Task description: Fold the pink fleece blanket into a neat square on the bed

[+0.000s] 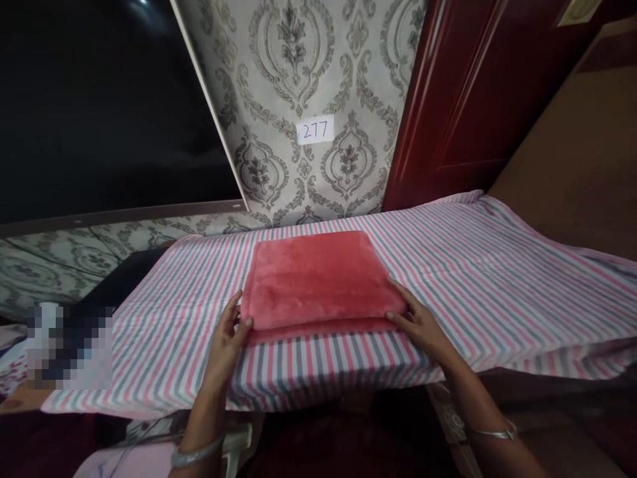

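Note:
A folded red plush cloth (313, 279) lies flat on a striped cloth (438, 279), with a lower layer showing along its front edge. At its front left corner is my left hand (229, 328), thumb on the edge and fingers curled at the side. My right hand (415, 318) grips the front right corner, its thumb on top near the front and its fingers along the right side. The undersides of both grips are hidden.
Behind the striped cloth rises a patterned wall (298, 73) bearing a paper label (315, 129) marked 277. A large dark screen (99, 106) stands at left. A dark red door (448, 99) and a brown panel (577, 146) are at right.

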A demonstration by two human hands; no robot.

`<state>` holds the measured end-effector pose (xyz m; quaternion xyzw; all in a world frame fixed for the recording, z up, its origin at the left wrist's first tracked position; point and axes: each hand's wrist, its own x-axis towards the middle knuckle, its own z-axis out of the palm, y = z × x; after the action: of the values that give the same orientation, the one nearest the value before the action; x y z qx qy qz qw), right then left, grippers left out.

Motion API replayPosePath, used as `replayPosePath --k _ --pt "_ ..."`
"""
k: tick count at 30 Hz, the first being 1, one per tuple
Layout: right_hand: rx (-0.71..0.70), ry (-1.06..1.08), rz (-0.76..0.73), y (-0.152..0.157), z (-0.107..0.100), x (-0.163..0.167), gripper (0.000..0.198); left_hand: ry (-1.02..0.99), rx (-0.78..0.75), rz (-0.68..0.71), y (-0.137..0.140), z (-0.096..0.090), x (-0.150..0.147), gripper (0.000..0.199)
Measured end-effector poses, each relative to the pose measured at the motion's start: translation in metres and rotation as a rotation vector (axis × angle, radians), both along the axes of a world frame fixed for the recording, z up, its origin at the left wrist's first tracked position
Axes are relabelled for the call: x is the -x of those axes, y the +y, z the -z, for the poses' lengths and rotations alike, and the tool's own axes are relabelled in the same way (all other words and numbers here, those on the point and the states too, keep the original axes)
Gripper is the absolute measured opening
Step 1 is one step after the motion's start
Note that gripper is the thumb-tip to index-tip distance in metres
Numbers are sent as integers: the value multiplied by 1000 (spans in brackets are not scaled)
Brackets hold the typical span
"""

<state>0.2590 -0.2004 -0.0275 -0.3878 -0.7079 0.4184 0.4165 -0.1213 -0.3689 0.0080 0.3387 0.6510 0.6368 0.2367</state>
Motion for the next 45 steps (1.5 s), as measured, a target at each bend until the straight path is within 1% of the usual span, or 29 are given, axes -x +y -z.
replayPosePath --k 3,5,7,9,12,14,18,21,24,27,29,34,39,42,45 --pt "25 -8 8 -1 2 -4 62 -33 -106 2 1 -7 -2 76" --pt "31 -13 34 -1 3 -5 60 -4 -130 7 1 -10 -2 70" --pt "33 -22 40 -2 3 -6 60 39 -99 19 1 -11 -2 68" --pt "37 -16 26 -3 4 -6 61 67 -26 32 -1 -8 -3 72" --pt "31 -2 4 -5 6 -6 62 25 62 55 -2 -6 -7 80" --pt "9 -10 22 -5 9 -7 59 -35 49 55 -2 -7 -8 82" --pt "-47 -1 122 0 17 -9 48 -91 -16 20 -3 -12 -1 84" --pt "-45 16 139 3 24 -10 46 -106 8 92 -5 -10 5 85" --pt "12 24 123 2 28 -9 49 -151 39 175 -8 0 6 85" --pt "33 35 112 0 29 -9 52 -194 24 123 -10 9 4 91" --pt "15 30 109 -2 29 -9 52 -189 1 89 -11 12 3 88" --pt "-43 16 138 -1 31 -9 48 -174 -68 51 -10 14 1 76" --pt "-53 -5 141 0 34 -9 49 -222 -85 57 -10 15 0 80" --pt "-84 -38 123 1 34 -9 51 -162 -76 17 -9 13 -4 79" --pt "-173 -81 98 2 33 -8 52 -67 -73 -33 -5 10 -9 71"
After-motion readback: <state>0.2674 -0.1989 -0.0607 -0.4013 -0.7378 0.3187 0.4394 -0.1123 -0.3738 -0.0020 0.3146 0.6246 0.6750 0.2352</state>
